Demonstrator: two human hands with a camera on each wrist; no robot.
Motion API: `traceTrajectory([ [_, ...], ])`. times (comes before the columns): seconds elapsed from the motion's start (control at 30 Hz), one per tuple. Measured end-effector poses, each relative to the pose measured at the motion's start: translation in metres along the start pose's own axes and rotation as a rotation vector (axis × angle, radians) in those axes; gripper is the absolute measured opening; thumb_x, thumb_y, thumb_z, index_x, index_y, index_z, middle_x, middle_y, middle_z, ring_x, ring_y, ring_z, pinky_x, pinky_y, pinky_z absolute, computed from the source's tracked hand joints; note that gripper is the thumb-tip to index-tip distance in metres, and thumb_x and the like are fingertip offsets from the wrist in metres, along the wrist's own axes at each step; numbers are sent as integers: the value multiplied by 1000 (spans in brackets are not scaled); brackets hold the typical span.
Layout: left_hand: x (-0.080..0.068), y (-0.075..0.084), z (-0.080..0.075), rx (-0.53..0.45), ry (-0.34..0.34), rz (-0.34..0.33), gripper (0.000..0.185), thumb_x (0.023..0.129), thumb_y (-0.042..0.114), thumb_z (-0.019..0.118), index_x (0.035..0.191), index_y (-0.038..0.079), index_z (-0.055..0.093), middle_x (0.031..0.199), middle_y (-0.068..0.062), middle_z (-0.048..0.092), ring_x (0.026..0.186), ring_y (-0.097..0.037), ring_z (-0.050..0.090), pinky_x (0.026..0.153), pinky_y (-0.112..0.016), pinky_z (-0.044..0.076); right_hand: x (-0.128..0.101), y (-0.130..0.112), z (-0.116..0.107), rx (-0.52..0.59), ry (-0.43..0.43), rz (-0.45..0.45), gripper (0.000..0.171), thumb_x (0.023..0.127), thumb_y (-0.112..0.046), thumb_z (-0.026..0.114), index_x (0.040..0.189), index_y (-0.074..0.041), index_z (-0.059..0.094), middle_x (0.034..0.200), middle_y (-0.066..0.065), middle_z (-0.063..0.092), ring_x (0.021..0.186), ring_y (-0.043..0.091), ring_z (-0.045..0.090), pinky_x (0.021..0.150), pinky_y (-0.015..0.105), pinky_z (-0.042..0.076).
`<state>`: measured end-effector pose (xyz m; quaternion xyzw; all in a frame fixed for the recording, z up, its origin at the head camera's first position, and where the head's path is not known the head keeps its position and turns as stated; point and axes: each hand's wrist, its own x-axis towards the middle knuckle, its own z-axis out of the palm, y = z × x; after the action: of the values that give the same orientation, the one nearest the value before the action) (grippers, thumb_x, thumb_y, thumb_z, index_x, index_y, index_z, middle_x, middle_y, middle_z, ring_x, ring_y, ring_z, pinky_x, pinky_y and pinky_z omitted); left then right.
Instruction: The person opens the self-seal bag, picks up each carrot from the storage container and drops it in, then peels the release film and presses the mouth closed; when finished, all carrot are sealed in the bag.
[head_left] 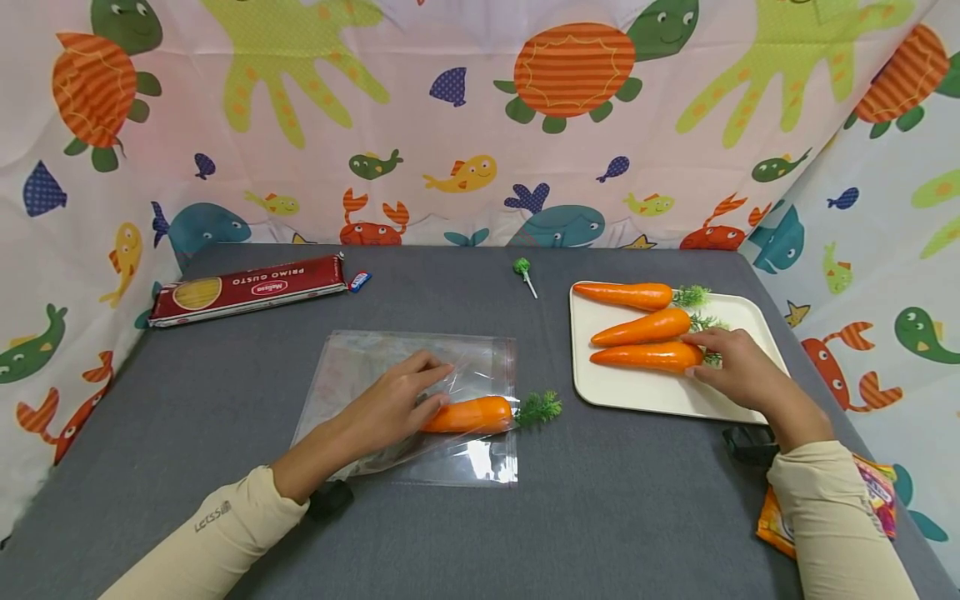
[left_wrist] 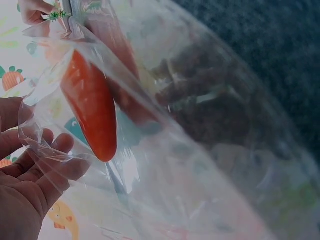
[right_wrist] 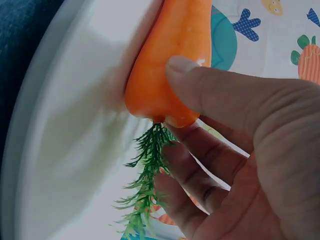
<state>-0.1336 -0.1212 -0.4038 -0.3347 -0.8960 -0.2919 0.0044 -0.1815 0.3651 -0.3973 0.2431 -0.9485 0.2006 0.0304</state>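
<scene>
Bagging carrots, one hand on each.

Left hand (head_left: 390,408) lies flat, fingers straight, steadying the clear bag (head_left: 408,400) at centre around a half-inserted carrot (head_left: 468,414); right hand (head_left: 738,367) pinches the nearest tray carrot (head_left: 645,357) at its leafy end, on the white tray (head_left: 660,396) at right.

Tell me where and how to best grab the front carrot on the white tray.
Grip the front carrot at its thick end, beside the green top, coming from the right. It lies flat on the white tray, pointing left, with its wide end nearest the right hand. That hand's thumb and fingers already pinch that end. The narrow tip probably gives less to hold.
</scene>
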Motion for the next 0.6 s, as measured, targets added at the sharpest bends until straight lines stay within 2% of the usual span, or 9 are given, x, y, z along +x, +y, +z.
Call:
traceTrajectory([
  [0.13,0,0,0,-1,2,2,44,95,17,66,134,-1,57,116,-6,55,88,-21,58,76,-30,52,-1,-1,0,-22,-37,59,44,78,-5,78,118,8,64,111,29,62,102,46,53,81,59,37],
  [0.27,0,-1,0,1,4,2,44,95,17,66,134,-1,57,116,-6,55,88,-20,58,76,-30,52,-2,-4,-1,25,-102,128,47,85,-13,76,125,6,60,120,29,58,111,47,49,86,64,36],
  [0.43,0,-1,0,4,2,-4,44,94,17,67,133,-1,57,115,-6,55,87,-19,57,76,-30,52,-3,-6,-2,89,-131,140,46,87,-10,73,126,8,58,117,27,59,108,42,54,90,60,40],
  [0.6,0,0,0,-1,2,-8,44,94,17,67,133,-2,57,114,-6,55,87,-20,58,75,-30,52,-3,-6,-1,102,-167,174,46,89,-9,70,130,7,56,120,28,60,110,41,55,91,59,41],
])
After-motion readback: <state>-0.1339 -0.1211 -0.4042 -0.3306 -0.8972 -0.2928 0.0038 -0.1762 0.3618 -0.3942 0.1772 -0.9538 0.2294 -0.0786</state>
